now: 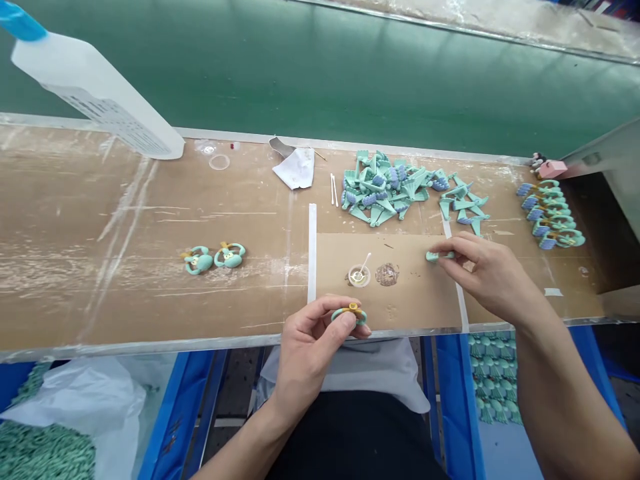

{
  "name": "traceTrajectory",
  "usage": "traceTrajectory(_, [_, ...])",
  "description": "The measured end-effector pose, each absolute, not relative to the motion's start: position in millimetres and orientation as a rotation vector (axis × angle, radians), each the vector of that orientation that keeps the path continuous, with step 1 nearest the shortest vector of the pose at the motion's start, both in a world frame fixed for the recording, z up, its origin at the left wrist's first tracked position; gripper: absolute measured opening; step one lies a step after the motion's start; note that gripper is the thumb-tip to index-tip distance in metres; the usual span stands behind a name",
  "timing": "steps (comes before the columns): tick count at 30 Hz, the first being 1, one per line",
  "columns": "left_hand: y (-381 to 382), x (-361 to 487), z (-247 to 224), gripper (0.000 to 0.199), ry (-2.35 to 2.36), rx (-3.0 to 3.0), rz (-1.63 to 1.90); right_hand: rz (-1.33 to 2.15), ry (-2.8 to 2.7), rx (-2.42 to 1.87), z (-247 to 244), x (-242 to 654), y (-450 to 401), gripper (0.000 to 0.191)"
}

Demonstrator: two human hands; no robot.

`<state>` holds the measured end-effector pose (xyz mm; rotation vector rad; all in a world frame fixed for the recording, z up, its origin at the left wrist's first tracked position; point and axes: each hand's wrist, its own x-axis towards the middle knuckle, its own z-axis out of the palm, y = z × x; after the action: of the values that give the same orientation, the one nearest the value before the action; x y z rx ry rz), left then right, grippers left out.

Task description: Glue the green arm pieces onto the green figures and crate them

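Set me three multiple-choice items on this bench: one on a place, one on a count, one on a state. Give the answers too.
1. Where is the small dish?
A) Left of the brown patch
B) Right of the brown patch
C) Inside the brown patch

2. How many teal ring pieces lie left of the white strip?
A) One
B) Two
C) Five

3. What is the left hand doing?
A) Gripping a teal ring piece
B) Lying empty
C) Holding a white bottle

1: A, the dish sits just left of the patch.
2: B, two lie side by side.
3: A, its fingers close around the ring.
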<state>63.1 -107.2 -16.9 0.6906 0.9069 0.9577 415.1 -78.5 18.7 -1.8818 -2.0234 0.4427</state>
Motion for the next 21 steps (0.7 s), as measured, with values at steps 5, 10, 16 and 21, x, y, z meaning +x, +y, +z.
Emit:
traceTrajectory(5, [-107.4,64.6,-12.7,0.031,0.909,0.596,0.939,0.648,-1.653,-1.828,-2.6,391.9,-70.5,0.034])
traceTrajectory(10, [-107.3,66.8,-13.8,0.034,0.890,0.549,0.938,0.769,-1.302,-1.832,-28.9,377.7,-64.4,0.039])
traceTrajectory(16, [-108.4,66.5,-22.4,0.011,0.896,0.789,1.074,1.007,-0.988,-1.667,-7.5,328.9,-101.9,0.032])
traceTrajectory(21, [-107.8,66.4,-25.1,0.014,0.961,1.128,1.202,1.594,-0.683,-1.278,8.1,280.1,-141.1,0.029])
